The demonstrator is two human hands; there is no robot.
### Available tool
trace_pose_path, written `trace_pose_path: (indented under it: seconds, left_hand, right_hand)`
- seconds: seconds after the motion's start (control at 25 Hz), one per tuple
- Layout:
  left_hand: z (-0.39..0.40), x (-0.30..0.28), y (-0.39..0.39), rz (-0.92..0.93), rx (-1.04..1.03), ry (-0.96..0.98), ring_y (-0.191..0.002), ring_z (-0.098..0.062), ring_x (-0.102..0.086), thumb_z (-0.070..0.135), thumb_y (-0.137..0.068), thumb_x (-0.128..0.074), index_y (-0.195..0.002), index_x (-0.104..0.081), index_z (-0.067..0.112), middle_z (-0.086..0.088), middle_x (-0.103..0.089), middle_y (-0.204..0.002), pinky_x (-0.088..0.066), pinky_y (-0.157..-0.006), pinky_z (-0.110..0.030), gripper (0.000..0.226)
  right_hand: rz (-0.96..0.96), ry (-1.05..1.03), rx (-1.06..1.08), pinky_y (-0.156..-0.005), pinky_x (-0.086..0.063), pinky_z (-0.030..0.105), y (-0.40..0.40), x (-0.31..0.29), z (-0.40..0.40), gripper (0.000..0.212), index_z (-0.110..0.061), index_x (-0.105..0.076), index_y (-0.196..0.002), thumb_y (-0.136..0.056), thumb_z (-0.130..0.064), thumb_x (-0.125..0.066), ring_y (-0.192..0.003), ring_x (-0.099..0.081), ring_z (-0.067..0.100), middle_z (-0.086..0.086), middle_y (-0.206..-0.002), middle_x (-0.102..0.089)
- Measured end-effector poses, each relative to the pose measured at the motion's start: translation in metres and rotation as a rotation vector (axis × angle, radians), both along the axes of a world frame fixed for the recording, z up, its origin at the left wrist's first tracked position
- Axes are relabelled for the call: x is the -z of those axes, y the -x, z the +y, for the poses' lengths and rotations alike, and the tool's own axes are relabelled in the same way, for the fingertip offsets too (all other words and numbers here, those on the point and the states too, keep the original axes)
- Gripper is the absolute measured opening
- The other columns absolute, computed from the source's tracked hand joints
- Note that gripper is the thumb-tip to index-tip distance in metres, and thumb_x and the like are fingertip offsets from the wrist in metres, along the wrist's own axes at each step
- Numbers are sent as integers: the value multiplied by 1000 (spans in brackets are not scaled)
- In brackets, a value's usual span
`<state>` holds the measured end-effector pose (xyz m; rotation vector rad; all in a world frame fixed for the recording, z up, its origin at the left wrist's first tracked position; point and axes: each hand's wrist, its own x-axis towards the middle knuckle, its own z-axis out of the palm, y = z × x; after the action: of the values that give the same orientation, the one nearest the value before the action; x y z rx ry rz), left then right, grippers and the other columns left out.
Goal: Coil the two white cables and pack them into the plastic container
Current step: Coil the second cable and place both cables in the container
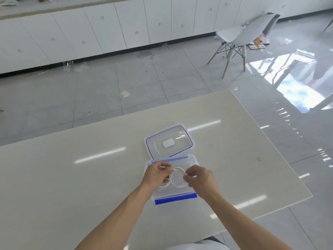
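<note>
A clear plastic container with blue clips stands on the table in front of me. Over it, a coiled white cable forms a round loop between my hands. My left hand pinches the loop's left side, and a thin cable end sticks out from its fingers. The loop's right side is pinched by my right hand. A second white cable coil lies in the container, partly hidden under my left hand. The container's clear lid with a blue seal rests just behind it.
The pale table ends at a right edge near the container and a far edge behind the lid. Beyond it are a glossy tiled floor, a white chair at the back right, and white cabinets along the far wall.
</note>
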<state>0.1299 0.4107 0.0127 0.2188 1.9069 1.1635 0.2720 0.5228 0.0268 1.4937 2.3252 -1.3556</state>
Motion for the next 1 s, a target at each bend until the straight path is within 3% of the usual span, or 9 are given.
trace_pose_path:
  seconds: [0.24, 0.4, 0.72, 0.88, 1.0]
  left_hand:
    - [9, 20, 4, 25, 72, 89, -82, -21, -75, 18, -87, -75, -91, -71, 21, -4, -77, -93, -61, -68, -23, 7]
    - [17, 33, 5, 186, 233, 177, -88, -19, -73, 23, -90, -71, -96, -69, 21, 1, -76, -96, -60, -82, -29, 7]
    - [33, 43, 7, 468, 524, 177, -93, -14, -67, 23, -97, -62, -108, -67, 20, 4, -72, -101, -55, -83, -25, 13]
    - [35, 45, 6, 572, 600, 194, -98, -19, -70, 25, -97, -62, -115, -66, 19, 0, -74, -110, -57, -84, -29, 19]
    - [31, 45, 6, 538, 596, 175, -97, -18, -70, 26, -96, -64, -114, -67, 20, 0, -74, -110, -58, -84, -28, 20]
  right_hand:
    - [-146, -38, 5, -74, -64, 40, 9, 16, -2, 20, -26, -72, -100, -87, -24, -58, -77, -75, 23, 0, -92, -76]
    - [-215, -74, 8, -73, -64, 40, 15, 28, -4, 34, -22, -72, -106, -87, -10, -47, -78, -75, 28, 7, -93, -75]
    - [-396, -262, -290, -80, -58, 37, 22, 40, -1, 35, -18, -68, -118, -90, -7, -52, -99, -69, 29, 4, -113, -70]
    - [-413, -280, -313, -80, -56, 36, 22, 41, -1, 35, -19, -68, -120, -91, -6, -52, -100, -69, 28, 3, -114, -69]
    - [-365, -263, -283, -83, -56, 36, 20, 39, 0, 37, -20, -68, -121, -92, -7, -50, -102, -68, 29, 2, -117, -70]
